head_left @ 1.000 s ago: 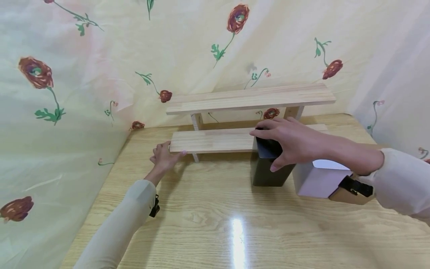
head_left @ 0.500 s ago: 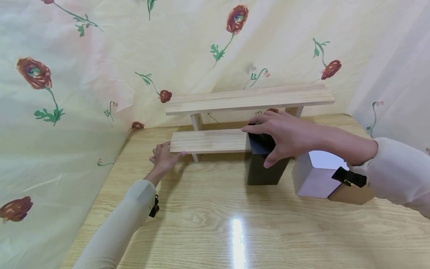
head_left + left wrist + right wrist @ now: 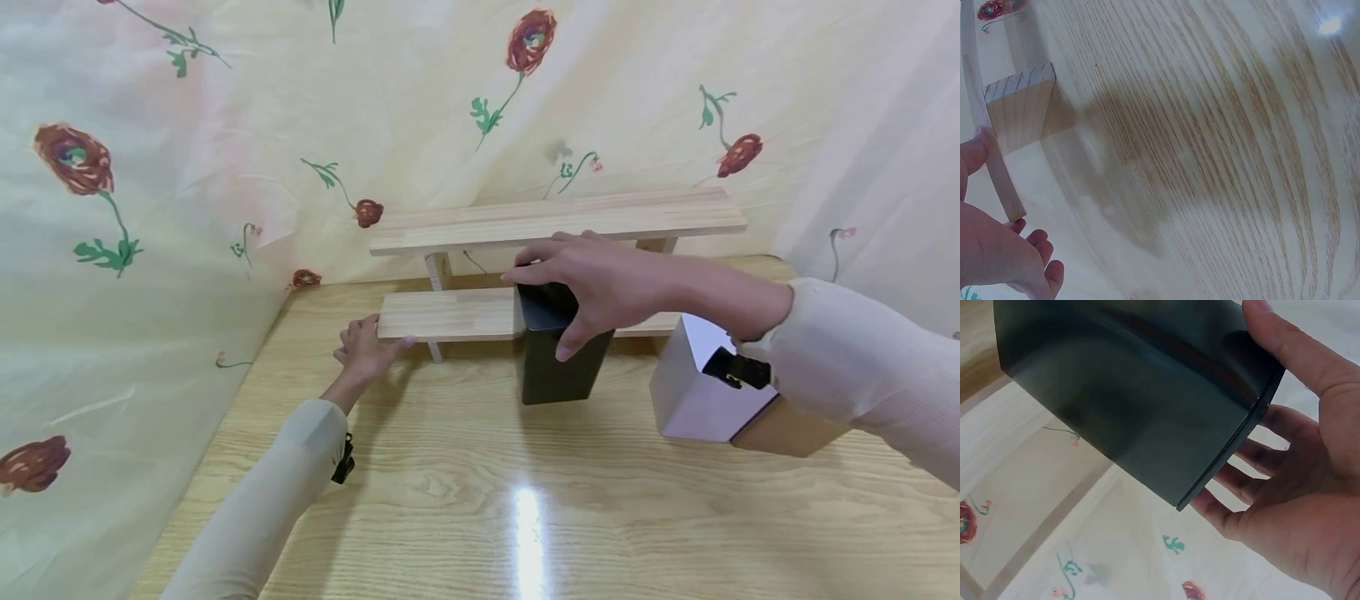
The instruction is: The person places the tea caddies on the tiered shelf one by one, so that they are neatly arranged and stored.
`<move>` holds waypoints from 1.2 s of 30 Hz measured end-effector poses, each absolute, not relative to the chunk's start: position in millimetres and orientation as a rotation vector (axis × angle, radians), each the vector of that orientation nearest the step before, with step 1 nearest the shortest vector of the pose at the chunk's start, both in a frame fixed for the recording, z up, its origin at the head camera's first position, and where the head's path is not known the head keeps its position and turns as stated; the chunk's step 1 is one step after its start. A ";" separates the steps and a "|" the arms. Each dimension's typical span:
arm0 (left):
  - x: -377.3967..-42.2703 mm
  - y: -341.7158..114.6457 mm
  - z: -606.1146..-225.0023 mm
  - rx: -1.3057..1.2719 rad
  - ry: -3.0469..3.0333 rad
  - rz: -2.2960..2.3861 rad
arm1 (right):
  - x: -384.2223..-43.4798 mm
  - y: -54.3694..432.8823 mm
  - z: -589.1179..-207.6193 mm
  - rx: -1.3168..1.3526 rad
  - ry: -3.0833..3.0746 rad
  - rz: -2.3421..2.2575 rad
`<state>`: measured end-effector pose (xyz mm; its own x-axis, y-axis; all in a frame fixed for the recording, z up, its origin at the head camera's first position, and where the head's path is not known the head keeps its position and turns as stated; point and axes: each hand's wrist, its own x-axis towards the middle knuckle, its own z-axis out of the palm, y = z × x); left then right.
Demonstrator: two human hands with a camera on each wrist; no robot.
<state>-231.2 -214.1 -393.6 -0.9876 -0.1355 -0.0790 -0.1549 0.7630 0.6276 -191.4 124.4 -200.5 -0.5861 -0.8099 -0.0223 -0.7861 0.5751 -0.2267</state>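
Observation:
In the head view my right hand [image 3: 600, 279] grips a tall black rectangular box [image 3: 562, 367] from above, thumb on the near side and fingers over the top. The right wrist view shows the thumb on one face of the box [image 3: 1129, 394], with the fingers at its end edge. The box stands upright in front of the lower board of a two-tier wooden shelf [image 3: 450, 315], a shadow below its base. My left hand [image 3: 367, 350] holds the left end of that lower board. In the left wrist view its thumb lies against the board [image 3: 1004, 178] and its fingertips curl by the end.
A white box [image 3: 697, 392] and a brown box [image 3: 787, 425] stand side by side on the wooden table [image 3: 450, 500], partly behind the right sleeve. The upper shelf board [image 3: 555, 221] runs along the flowered cloth backdrop [image 3: 420, 100]. A post [image 3: 435, 271] supports the shelf's left side.
My right hand has carried the black box leftward and a little farther back, along the shelf's front. More of the white box shows now. The left hand keeps its place on the board.

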 end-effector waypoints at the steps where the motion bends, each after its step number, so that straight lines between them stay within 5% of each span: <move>1: -230.9 -213.8 -393.0 -0.239 2.918 1.047 | -192.6 121.9 -198.7 -1.358 2.670 -0.289; 36: -235.3 -213.3 -397.3 -0.263 2.936 1.045 | -278.4 37.5 -188.2 -1.134 2.667 -0.293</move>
<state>-235.3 -213.3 -397.3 -0.9858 -0.1529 -0.0693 -0.1623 0.7625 0.6263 -278.4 37.5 -188.2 -0.6746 -0.7265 -0.1306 -0.6809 0.6808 -0.2700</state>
